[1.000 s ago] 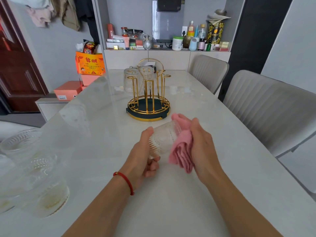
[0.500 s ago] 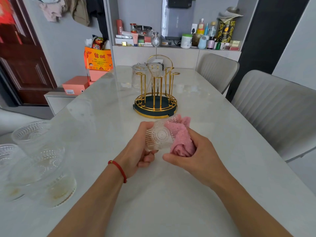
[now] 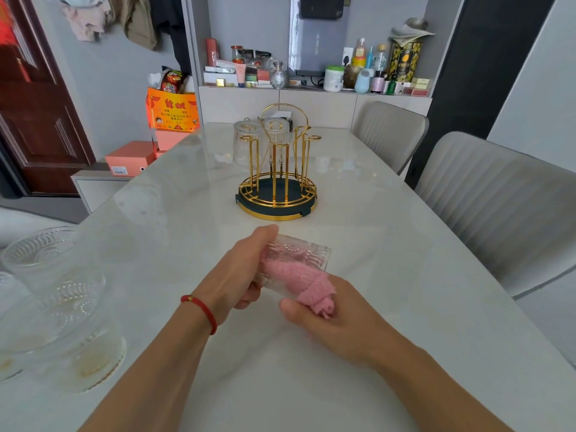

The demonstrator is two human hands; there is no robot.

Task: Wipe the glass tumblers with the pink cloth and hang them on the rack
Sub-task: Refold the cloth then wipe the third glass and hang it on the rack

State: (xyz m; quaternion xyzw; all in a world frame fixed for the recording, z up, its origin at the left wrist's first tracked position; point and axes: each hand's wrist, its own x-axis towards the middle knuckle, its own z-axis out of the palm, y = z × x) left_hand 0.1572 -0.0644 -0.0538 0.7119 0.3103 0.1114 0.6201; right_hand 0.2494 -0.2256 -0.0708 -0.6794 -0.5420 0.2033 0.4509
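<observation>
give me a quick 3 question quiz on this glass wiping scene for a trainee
1. True or false: the gold rack already carries two upturned tumblers.
2. Which of the hands holds the pink cloth? A) left B) right
3. Fill in: the cloth is pushed ___ the held tumbler.

Key:
1. True: two tumblers hang on the rack's far pegs.
2. B: the right hand pinches the cloth, while the left hand grips the tumbler.
3. inside
</observation>
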